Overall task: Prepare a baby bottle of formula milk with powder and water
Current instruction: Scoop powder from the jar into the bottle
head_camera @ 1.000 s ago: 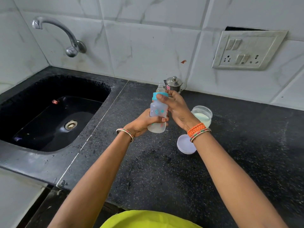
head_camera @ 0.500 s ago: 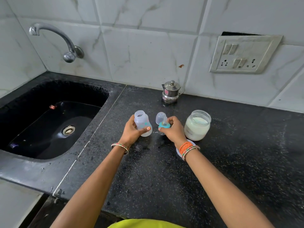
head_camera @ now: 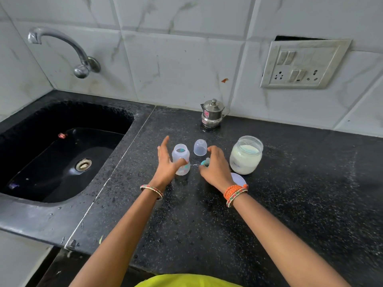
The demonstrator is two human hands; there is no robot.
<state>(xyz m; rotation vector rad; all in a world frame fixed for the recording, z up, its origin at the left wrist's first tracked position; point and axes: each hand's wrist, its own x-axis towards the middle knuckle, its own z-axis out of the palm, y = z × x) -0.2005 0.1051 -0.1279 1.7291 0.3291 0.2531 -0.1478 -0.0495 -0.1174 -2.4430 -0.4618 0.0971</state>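
Now that the teat ring is off and set down at frame centre, the bottle stands open on the desk. The left hand has let go, fingers spread; the right hand curls loosely over the ring, empty. Powder jar waits uncapped.

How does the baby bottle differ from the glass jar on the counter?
The baby bottle is narrow, cloudy plastic with coloured prints; the glass jar is wider and clear. The bottle looks empty, the jar is mostly full of white powder. The left hand is at the bottle; nothing touches the jar. Both stand upright and open.
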